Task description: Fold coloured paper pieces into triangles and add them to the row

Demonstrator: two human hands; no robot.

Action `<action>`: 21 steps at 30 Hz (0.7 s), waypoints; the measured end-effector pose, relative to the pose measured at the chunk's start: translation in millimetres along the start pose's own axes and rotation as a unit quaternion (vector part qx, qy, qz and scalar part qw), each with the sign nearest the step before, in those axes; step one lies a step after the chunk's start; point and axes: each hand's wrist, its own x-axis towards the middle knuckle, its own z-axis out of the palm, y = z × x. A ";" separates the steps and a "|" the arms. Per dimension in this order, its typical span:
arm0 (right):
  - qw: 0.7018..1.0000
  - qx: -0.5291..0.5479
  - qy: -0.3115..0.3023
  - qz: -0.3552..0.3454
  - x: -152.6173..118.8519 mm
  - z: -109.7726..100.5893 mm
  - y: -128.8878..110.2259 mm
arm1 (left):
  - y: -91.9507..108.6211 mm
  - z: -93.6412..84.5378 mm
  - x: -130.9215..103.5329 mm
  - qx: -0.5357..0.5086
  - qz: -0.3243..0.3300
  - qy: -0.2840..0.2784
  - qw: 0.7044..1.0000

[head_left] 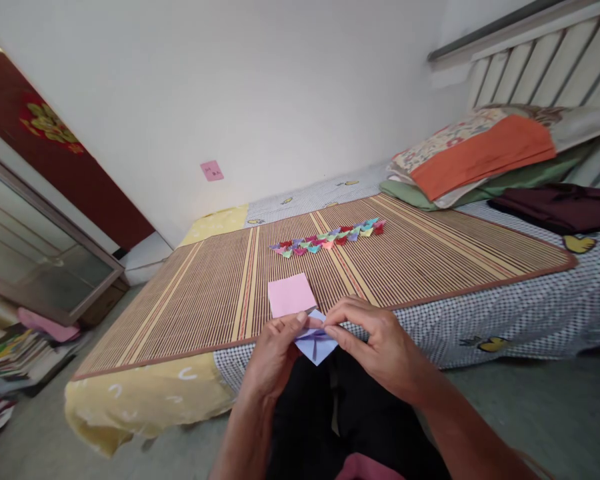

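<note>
A partly folded light blue-purple paper (317, 347) is held above my lap at the bed's front edge. My left hand (280, 343) grips its left side between thumb and fingers. My right hand (367, 337) pinches its upper right part, thumb and fingertips together. Just beyond the hands, pink square paper (291, 295) lies on the striped mat (205, 293). Farther back on the mat, several small folded papers (330, 239) in many colours stand in slanting rows.
Pillows (485, 157) and a dark folded cloth (555, 207) lie at the bed's right end. A pink note (212, 171) is on the wall. Stacked books (15, 353) sit at the left, near a glass-panelled door or cabinet (35, 247).
</note>
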 end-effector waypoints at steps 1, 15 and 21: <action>1.000 -0.003 0.008 0.004 0.2 0.2 0.7 | 0.1 -0.3 -0.4 0.004 0.005 -0.009 1.000; 0.998 0.013 0.025 0.057 -1.7 -2.1 0.7 | -5.9 -4.5 -5.5 0.077 0.025 0.001 0.997; 0.998 0.035 0.005 0.047 -3.4 -3.7 4.3 | -6.2 -1.1 -9.1 0.085 0.030 0.022 0.996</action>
